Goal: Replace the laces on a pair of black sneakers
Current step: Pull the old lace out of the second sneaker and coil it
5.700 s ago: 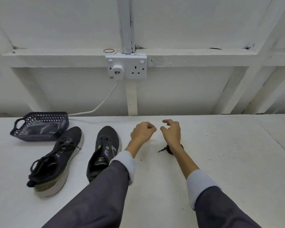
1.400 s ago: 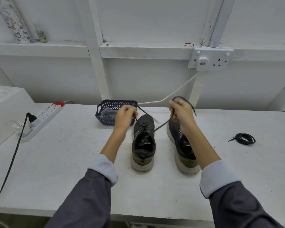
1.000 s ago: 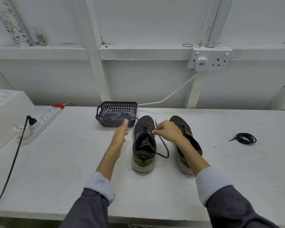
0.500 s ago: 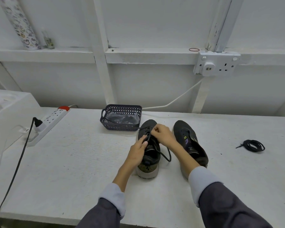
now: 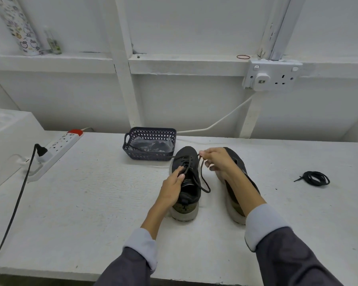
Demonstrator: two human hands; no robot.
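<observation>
Two black sneakers stand side by side on the white table, heels toward me. The left sneaker [image 5: 187, 164] still carries a black lace [image 5: 203, 178]. My left hand [image 5: 172, 185] rests on its left side, fingers straight against the upper beside the tongue. My right hand [image 5: 214, 158] pinches the lace near the top eyelets, and a loop of it hangs down the shoe's right side. The right sneaker [image 5: 239, 195] lies mostly under my right forearm. A coiled black lace [image 5: 316, 178] lies on the table at the right.
A dark perforated basket [image 5: 150, 132] holding a clear bag stands just behind the left sneaker. A white power strip [image 5: 58, 148] with a black plug and cable lies at the left. A wall socket [image 5: 271, 76] and white cable are at the back.
Earlier both hands held the lace ends up and apart. Since then the hands dropped to the left sneaker; my left hand settled on its side and my right hand drew the lace slightly up and right.
</observation>
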